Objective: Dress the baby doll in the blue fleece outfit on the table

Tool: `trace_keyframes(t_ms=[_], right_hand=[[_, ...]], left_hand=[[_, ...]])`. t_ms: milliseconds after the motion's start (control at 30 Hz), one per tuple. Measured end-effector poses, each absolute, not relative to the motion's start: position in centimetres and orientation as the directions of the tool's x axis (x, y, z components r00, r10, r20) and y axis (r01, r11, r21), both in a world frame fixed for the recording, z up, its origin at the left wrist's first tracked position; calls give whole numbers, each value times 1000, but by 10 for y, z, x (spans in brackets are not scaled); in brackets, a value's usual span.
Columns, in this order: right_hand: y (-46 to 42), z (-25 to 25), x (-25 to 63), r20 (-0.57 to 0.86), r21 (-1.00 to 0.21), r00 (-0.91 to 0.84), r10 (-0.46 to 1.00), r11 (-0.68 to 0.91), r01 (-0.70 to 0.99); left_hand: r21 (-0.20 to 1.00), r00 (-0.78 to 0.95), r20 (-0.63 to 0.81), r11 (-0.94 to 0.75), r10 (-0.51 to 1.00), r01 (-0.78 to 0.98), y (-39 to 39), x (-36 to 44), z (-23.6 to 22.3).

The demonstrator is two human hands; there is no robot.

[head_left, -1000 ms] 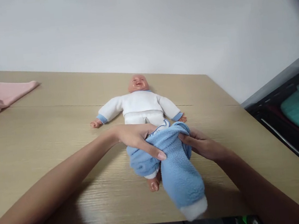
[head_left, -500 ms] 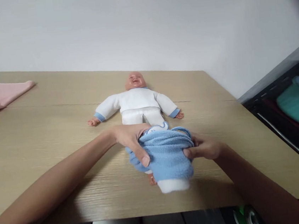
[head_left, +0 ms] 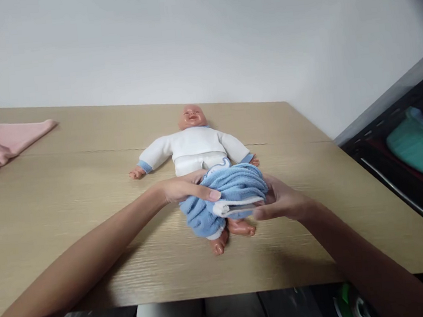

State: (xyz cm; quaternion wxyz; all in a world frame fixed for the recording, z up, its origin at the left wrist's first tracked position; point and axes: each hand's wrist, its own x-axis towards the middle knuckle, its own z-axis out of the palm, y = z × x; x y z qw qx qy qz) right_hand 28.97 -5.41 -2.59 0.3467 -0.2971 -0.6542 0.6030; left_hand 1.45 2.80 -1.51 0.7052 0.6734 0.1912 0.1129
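Note:
A baby doll [head_left: 196,141] in a white top with blue cuffs lies on its back, head away from me. Blue fleece pants [head_left: 205,219] with white cuffs are gathered over its legs. One pant leg is around the leg on the left, that foot sticking out of the cuff; the other leg is bunched up above the second bare foot [head_left: 241,227]. My left hand [head_left: 184,187] grips the bunched cloth from the left, thumb on top. On the right side my right hand [head_left: 282,199] holds the same bunched leg near its white cuff, fingers partly hidden behind the cloth.
A pink cloth [head_left: 2,145] lies at the left of the wooden table [head_left: 104,185]. To the right, beyond the table edge, stands a dark rack [head_left: 376,161] with a teal item [head_left: 418,147]. A white wall [head_left: 146,44] rises behind.
The pant leg on the right, hanging long toward me before, is now bunched up with its cuff raised. Both doll feet now show. My hands stay on the cloth.

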Motion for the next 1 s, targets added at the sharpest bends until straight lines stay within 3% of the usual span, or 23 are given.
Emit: trace_keyframes(t_ms=[67, 167, 267, 533, 667, 767, 1000], right_hand=[[-61, -25, 285, 136, -973, -426, 895, 202, 114], [-74, -26, 279, 330, -833, -157, 931, 366, 414], [-92, -25, 272, 400, -737, -52, 915, 355, 575], [-172, -56, 236, 84, -894, 92, 992, 34, 448], [-183, -77, 240, 199, -850, 295, 935, 15, 527], [-180, -81, 246, 291, -791, 328, 899, 33, 611], [-172, -90, 248, 90, -812, 321, 943, -117, 572]], left_hand=[[995, 903, -98, 10, 419, 103, 26, 19, -14], [986, 905, -77, -100, 419, 131, 22, 26, -10], [971, 911, -69, -183, 406, 155, 16, 31, -6], [881, 862, -33, -393, 506, 264, 3, 34, 0], [800, 850, -98, -468, 517, 376, -7, 38, 3], [738, 834, -192, -485, 517, 470, -12, 40, 2], [576, 769, -257, -546, 585, 608, -22, 43, -3]])
